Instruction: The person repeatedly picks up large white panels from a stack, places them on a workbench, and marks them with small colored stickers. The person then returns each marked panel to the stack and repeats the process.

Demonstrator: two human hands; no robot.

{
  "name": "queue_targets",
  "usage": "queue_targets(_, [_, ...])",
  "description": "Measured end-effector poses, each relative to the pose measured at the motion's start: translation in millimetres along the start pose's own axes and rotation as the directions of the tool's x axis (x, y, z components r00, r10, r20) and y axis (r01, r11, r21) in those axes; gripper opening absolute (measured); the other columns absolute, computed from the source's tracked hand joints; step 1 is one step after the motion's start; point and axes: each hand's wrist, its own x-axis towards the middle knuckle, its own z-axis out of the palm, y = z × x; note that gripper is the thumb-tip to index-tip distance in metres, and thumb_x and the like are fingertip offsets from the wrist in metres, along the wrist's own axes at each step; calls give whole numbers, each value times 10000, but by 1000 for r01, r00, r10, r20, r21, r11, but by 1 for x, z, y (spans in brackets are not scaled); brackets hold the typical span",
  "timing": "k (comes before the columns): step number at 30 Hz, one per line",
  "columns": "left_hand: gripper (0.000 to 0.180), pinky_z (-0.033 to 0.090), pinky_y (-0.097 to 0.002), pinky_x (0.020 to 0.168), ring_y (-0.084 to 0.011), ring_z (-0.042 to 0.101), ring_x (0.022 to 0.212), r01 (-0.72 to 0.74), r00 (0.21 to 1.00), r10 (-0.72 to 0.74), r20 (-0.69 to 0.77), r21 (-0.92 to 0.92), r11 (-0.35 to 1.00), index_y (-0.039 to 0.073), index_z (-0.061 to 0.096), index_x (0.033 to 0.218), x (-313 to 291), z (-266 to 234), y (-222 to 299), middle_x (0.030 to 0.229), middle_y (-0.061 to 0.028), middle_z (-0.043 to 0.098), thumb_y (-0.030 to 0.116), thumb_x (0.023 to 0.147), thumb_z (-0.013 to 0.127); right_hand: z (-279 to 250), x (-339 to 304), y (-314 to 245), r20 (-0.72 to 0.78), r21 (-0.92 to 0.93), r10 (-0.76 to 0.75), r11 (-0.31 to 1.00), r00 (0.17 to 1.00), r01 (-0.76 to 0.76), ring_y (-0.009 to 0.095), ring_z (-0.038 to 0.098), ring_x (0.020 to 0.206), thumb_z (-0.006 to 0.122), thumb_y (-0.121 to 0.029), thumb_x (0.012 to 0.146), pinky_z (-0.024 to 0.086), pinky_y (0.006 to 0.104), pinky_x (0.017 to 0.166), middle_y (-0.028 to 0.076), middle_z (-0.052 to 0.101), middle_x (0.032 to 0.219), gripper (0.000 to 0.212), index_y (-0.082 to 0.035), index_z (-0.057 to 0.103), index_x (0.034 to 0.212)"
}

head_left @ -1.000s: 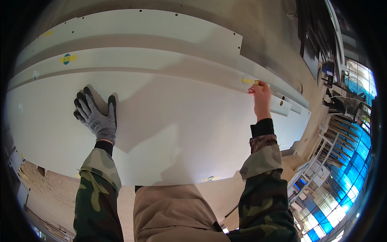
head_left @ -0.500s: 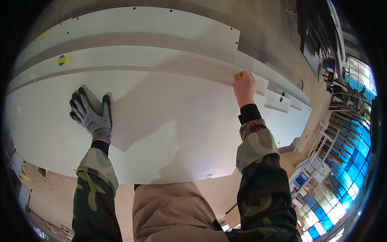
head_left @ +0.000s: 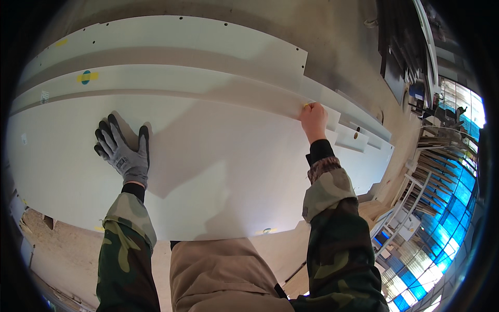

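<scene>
A large white panel point(head_left: 208, 166) lies flat in front of me, on top of several other white panels. My left hand point(head_left: 125, 153), in a grey glove with dark fingertips, rests on its left part with the fingers spread. Bare and closed, my right hand point(head_left: 315, 122) is over the right end of the far edge. A small bit of yellow tape point(head_left: 306, 105) shows at its fingertips, which are pinched there. What lies inside the curled fingers is hidden.
Beyond the top panel, a panel with yellow tape and a round teal sticker point(head_left: 86, 77) and a panel with small dark holes point(head_left: 202, 36) stick out. Shorter white panels point(head_left: 353, 138) lie at right. Dark boards point(head_left: 400, 52) and a white metal frame point(head_left: 400, 203) stand farther right.
The view has shifted slightly, so the panels' far edges appear lower. My left hand stays spread on the panel, and my right hand remains closed at the yellow tape.
</scene>
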Motion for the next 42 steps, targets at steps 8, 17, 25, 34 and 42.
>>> queue_targets(8, [852, 88, -526, 1085, -358, 166, 1349, 28, 1000, -28, 6, -5, 1000, 142, 252, 1411, 0, -2, 0, 1455, -167, 219, 592, 755, 560, -1, 0, 1, 99, -274, -132, 949, 986, 155, 351, 616, 800, 560, -172, 782, 496, 398, 694, 177, 617, 840, 202, 10, 613, 851])
queue_targets(17, [853, 83, -535, 1083, -356, 160, 1351, -23, 999, 21, -39, -40, 999, 153, 242, 1416, 0, 3, 1, 1459, -152, 216, 582, 756, 570, -13, 0, 52, 327, 944, 230, -121, 917, -307, 126, 495, 681, 491, -34, 839, 408, 236, 598, 84, 553, 802, 135, 52, 564, 913])
queue_targets(25, [836, 91, -538, 1080, -350, 164, 1352, -35, 998, 35, -59, -1, 999, 133, 243, 1415, 1, 10, 2, 1465, -151, 205, 557, 773, 570, -41, -5, 59, 391, 917, -7, -82, 921, -390, 140, 494, 664, 468, -45, 849, 414, 253, 587, 75, 534, 798, 87, 16, 506, 898])
queue_targets(34, [839, 105, -519, 1083, -335, 171, 1355, -45, 998, 47, -41, 46, 998, 138, 226, 1424, 2, 13, 0, 1467, -134, 219, 584, 785, 538, -20, 27, 41, 521, 709, 32, 541, 853, -454, 136, 479, 629, 450, -65, 859, 407, 277, 560, 50, 513, 752, 79, -7, 486, 900])
queue_targets(42, [826, 120, -517, 1080, -332, 197, 1348, -36, 998, 37, -55, 24, 999, 139, 251, 1415, -12, 16, 1, 1458, -141, 240, 607, 788, 517, -77, -107, 35, 405, 873, -93, -257, 910, -415, 125, 469, 733, 439, -69, 909, 394, 237, 638, 63, 511, 887, 50, -46, 463, 945])
